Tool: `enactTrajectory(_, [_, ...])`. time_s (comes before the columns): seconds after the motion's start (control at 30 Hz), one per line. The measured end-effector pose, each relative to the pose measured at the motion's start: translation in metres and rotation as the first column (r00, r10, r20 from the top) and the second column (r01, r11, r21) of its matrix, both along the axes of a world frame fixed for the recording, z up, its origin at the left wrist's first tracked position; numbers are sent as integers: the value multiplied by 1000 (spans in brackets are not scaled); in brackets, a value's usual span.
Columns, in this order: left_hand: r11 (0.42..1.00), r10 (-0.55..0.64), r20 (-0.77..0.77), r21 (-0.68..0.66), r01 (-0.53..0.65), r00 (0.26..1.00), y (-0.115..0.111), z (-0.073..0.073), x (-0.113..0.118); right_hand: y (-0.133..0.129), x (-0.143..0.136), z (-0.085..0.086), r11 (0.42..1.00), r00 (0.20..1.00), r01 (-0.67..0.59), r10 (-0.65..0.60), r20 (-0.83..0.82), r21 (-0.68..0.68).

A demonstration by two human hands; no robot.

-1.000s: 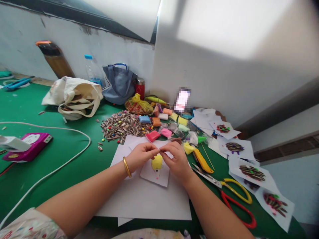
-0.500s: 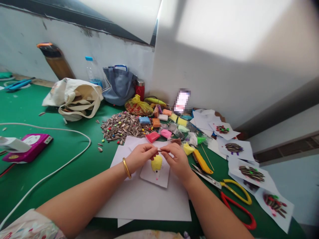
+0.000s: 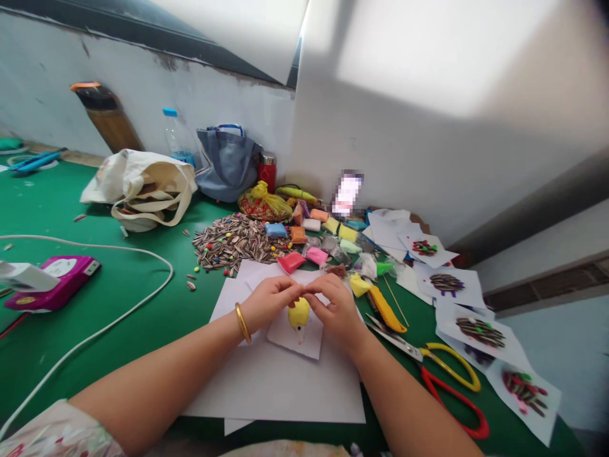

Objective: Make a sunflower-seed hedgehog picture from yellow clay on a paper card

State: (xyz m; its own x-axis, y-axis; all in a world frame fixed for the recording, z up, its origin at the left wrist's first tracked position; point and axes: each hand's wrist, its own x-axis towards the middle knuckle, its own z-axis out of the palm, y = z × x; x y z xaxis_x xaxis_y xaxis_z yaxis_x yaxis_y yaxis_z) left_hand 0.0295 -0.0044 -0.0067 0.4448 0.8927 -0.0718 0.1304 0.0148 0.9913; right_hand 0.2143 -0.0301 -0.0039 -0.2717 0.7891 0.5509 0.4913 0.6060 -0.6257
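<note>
My left hand (image 3: 276,298), with a gold bangle at the wrist, and my right hand (image 3: 337,308) meet fingertip to fingertip. Both are closed in a pinch; whatever small thing lies between them is too hidden to name. Just below the fingers is a yellow clay animal (image 3: 299,313) with a white pointed snout, a black eye and a pink nose tip. It lies on a small white card (image 3: 309,348), and my fingers cover its upper edge. Under the card are larger white sheets (image 3: 285,393) of paper.
Behind my hands lie a sunflower seed heap (image 3: 233,244) and several clay packets (image 3: 316,255). To the right are a yellow utility knife (image 3: 387,310), scissors (image 3: 419,355) and several cards with seed-covered figures (image 3: 480,331). A white cable (image 3: 128,311) curves across the left.
My fingertips have come closer together, and the thin brownish bit seen between them before is now hidden. The clay animal and card have stayed in place.
</note>
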Motion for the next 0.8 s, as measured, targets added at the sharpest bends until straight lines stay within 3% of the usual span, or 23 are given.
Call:
enactTrajectory(0.4, [991,37,-38,128,-32,999,4,1,-1,6,5,-5,998,999,43,-43,-17,-35])
enactTrajectory(0.8, [917,136,-211,397,-43,968,2,1,-1,5,0,-6,988,997,21,-33,-77,-155])
